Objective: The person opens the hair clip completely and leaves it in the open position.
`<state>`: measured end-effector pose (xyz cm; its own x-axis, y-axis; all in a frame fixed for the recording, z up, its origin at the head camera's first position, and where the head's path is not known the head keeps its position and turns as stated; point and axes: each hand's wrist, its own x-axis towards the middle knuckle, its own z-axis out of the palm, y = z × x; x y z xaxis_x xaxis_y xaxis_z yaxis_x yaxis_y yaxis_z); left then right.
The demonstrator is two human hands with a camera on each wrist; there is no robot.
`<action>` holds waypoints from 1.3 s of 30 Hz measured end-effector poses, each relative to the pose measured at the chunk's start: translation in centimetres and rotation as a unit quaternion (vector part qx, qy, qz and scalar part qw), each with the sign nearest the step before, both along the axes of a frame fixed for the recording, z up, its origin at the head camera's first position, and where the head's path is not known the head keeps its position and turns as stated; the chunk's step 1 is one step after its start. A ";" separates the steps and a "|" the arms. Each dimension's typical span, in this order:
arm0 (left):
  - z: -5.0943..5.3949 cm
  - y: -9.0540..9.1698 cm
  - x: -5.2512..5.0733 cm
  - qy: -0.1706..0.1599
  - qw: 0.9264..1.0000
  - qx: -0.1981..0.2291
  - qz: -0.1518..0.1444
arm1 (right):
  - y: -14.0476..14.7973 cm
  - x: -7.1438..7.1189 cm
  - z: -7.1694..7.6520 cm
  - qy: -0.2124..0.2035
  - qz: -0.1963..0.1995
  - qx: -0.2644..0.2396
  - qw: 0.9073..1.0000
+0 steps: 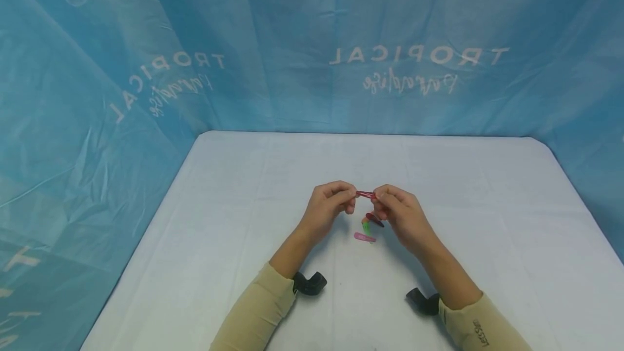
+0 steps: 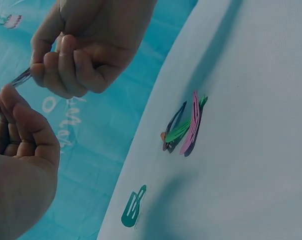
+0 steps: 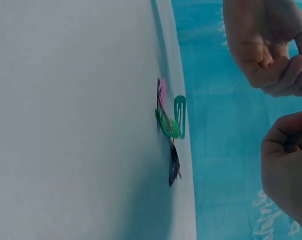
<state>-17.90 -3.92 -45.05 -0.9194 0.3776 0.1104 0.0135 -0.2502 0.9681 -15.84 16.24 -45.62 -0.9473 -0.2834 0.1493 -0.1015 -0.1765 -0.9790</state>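
Observation:
Both hands pinch a red snap hair clip [image 1: 365,194] between them, held level above the table. My left hand [image 1: 327,205] has thumb and fingertips on its left end; my right hand [image 1: 401,211] grips the other end. Just below lie a pink hair clip [image 1: 364,237], a bright green one [image 1: 366,227] and a dark red one [image 1: 375,220], close together or overlapping. Apart from that cluster in the left wrist view lies a teal-green hair clip [image 2: 133,206]. In the right wrist view the held clip cannot be made out.
A white-covered table [image 1: 234,205] extends around the hands. Blue printed sheeting [image 1: 292,42] hangs behind it and at both sides. Black curved pieces [image 1: 312,284] stick out at both wrists, by the beige sleeves [image 1: 258,307].

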 end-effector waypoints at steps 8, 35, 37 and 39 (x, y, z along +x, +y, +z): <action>-0.2 0.1 0.0 0.001 1.000 -0.011 0.008 | 0.1 0.0 0.1 0.000 -0.002 0.000 1.000; -0.2 -0.7 -0.8 0.023 0.989 -0.145 0.015 | 0.9 -0.5 0.1 -0.062 -0.005 0.101 0.993; -0.2 -0.8 -0.9 0.025 0.989 -0.145 0.019 | 1.0 -0.6 0.1 -0.065 -0.006 0.108 0.992; -0.4 -0.9 -1.0 0.031 0.988 -0.150 0.030 | 1.1 -0.8 0.0 -0.069 -0.008 0.121 0.990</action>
<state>-18.95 -4.84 -45.40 -0.9357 0.3479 0.0590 0.0815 0.0506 0.9954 -16.59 17.35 -45.61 -0.9586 -0.2800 -0.0525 0.0355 0.0654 -0.9972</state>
